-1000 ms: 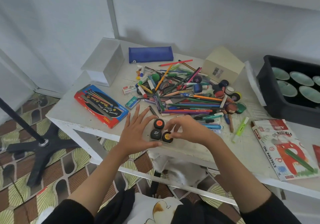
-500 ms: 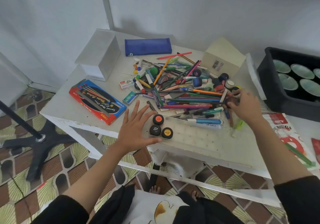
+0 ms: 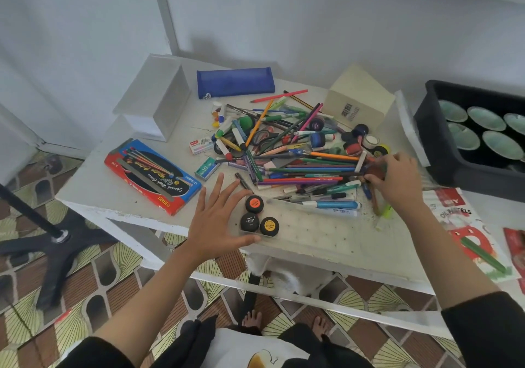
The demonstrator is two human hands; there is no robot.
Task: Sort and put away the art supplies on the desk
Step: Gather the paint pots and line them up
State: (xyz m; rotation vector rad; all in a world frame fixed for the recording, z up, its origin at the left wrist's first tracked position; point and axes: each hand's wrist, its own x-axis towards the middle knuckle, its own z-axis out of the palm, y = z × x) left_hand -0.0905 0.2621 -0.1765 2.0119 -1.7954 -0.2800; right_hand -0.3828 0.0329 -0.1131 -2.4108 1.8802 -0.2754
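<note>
Three small poster paint jars [image 3: 257,217] with orange, black and yellow lids stand in a clear plastic tray [image 3: 309,225] at the desk's front edge. My left hand [image 3: 216,220] lies flat, fingers spread, against the tray's left end. A heap of pencils, pens and markers [image 3: 287,151] covers the middle of the desk. My right hand [image 3: 395,180] is at the heap's right end, fingers closed around a brown-lidded paint jar [image 3: 374,172]. More paint jars [image 3: 359,140] lie just beyond it.
On the white desk [image 3: 113,194] lie a coloured pencil box [image 3: 152,176], a blue pencil case [image 3: 235,82], a white box [image 3: 154,97], a cream box [image 3: 359,100] and an oil pastels pack [image 3: 471,225]. A black tub [image 3: 434,146] of bowls stands right. A black stand base [image 3: 54,239] is on the floor.
My right hand left the jars in the tray, reached right to the heap's end and closed on a brown-lidded jar. My left hand stayed by the tray.
</note>
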